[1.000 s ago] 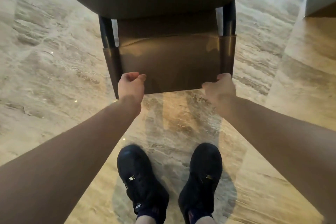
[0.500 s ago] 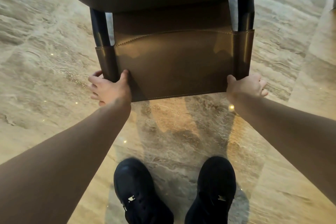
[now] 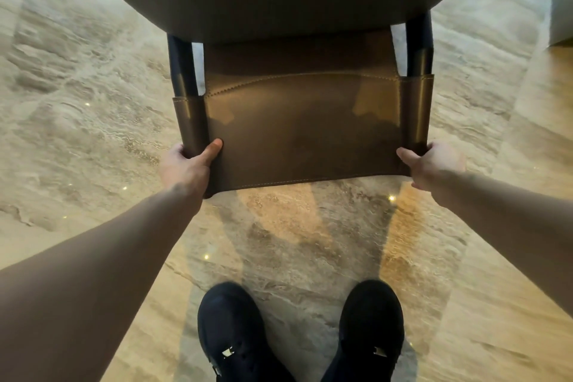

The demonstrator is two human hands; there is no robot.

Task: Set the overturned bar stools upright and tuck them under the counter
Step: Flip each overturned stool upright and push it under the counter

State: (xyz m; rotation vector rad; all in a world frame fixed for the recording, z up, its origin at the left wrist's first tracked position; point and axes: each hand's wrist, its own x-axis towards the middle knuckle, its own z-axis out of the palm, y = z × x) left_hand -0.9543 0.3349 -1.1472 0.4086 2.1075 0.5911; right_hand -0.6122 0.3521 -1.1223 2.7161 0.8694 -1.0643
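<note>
Stool [image 3: 302,130] upright, backrest toward both hands [image 3: 186,169].

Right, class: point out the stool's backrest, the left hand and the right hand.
backrest [image 3: 307,133], head view, middle of the brown leather panel.
left hand [image 3: 189,166], head view, back of the hand gripping the backrest's left corner.
right hand [image 3: 434,164], head view, back of the hand gripping the right corner.

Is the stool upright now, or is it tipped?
Upright: stool backrest faces up at the camera, posts run down; both hands grip it.
</note>
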